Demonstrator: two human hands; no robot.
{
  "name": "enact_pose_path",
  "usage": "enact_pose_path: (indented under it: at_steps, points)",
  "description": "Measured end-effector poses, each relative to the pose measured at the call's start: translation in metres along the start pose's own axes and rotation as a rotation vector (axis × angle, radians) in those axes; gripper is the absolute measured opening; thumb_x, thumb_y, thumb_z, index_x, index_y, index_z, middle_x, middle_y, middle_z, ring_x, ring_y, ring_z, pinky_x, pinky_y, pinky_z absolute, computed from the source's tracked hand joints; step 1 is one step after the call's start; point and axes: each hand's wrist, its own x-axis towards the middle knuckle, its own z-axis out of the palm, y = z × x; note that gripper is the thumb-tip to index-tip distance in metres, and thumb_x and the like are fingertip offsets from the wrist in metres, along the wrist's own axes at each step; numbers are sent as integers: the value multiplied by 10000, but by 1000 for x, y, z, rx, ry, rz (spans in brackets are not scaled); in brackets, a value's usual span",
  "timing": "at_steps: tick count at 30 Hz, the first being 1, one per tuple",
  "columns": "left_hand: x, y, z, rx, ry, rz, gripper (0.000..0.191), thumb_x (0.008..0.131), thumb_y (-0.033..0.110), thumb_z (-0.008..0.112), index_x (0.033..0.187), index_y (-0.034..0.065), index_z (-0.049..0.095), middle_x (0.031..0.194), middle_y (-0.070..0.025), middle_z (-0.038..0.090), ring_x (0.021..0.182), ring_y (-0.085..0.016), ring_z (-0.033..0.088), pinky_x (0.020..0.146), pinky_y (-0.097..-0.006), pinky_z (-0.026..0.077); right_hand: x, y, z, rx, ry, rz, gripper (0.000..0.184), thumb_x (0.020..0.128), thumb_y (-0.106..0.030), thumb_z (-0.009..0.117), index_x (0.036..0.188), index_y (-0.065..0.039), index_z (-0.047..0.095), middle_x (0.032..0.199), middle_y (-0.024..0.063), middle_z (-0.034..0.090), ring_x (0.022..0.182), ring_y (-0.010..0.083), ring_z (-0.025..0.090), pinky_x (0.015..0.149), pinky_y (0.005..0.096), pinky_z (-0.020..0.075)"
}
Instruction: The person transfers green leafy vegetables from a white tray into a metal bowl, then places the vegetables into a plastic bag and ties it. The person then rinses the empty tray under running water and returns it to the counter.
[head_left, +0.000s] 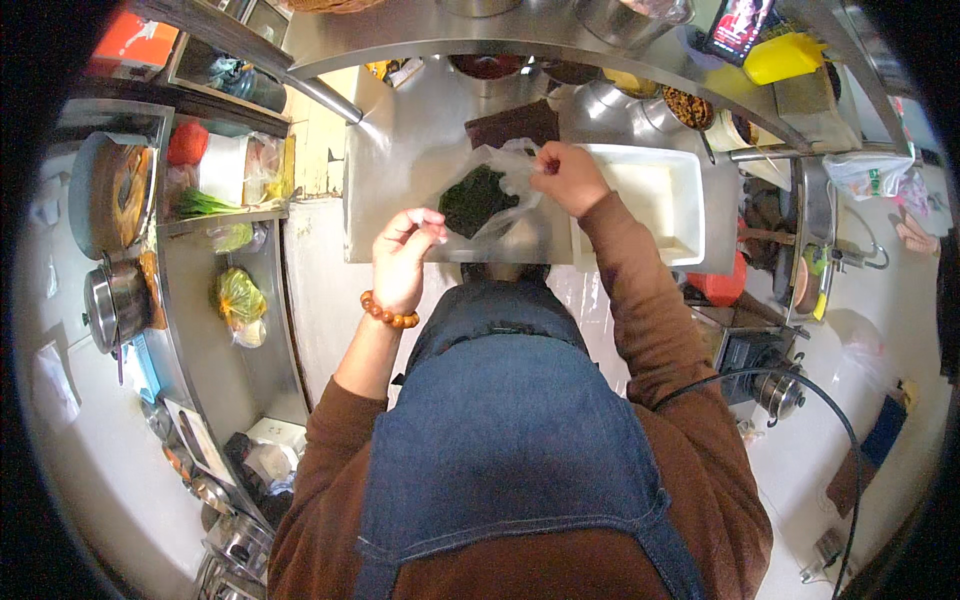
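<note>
A clear plastic bag (517, 225) holds a dark green leafy mass (478, 201), perhaps seaweed, over the stainless steel counter (397, 172). My left hand (409, 244) pinches the bag's near left edge between thumb and fingers. At the bag's far right edge, my right hand (571, 178) is closed on the gathered plastic. Just beyond the bag lies a dark brown flat sheet or block (514, 124), its material unclear. A white rectangular plastic tub (694, 210) stands right of the bag, partly behind my right forearm.
Metal pots of food, one with a brown crumbly topping (686, 109), line the counter's back under a steel shelf (450, 34). A phone (739, 30) and a yellow bag (784, 60) rest on that shelf. Left, another shelf holds green onions (206, 202). Another person's hand (915, 232) shows far right.
</note>
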Motion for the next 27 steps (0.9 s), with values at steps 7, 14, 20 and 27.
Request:
enact_pose_path:
  at_steps: [7,14,20,27]
  points:
    - [8,2,2,397,40,10,93,948,84,731,1026,34,734,907,0,688,826,-98,622,783,-250,510,-40,-12,2,156,-8,83,236,803,-181,782,829,-47,590,778,44,621,733,142,578,692,323,509]
    - [10,-9,1,622,-20,301,61,941,99,736,968,49,713,1181,-55,670,1039,-161,624,925,-305,488,-61,1,13,320,13,220,478,717,-224,845,1085,8,648,873,129,691,830,240,679,777,366,557]
    - [15,-14,21,326,-130,326,46,1017,113,633,1012,68,642,1202,-105,687,1173,-247,621,1091,-396,417,-76,17,2,-26,-357,340,390,732,-257,786,998,7,679,965,240,691,898,372,680,830,469,549]
    - [20,-21,25,301,-142,271,87,1021,73,624,1100,64,588,964,-34,640,888,-142,627,906,-319,503,-106,4,-12,-34,311,-107,155,810,-166,726,864,-42,650,760,144,625,706,333,629,682,416,522]
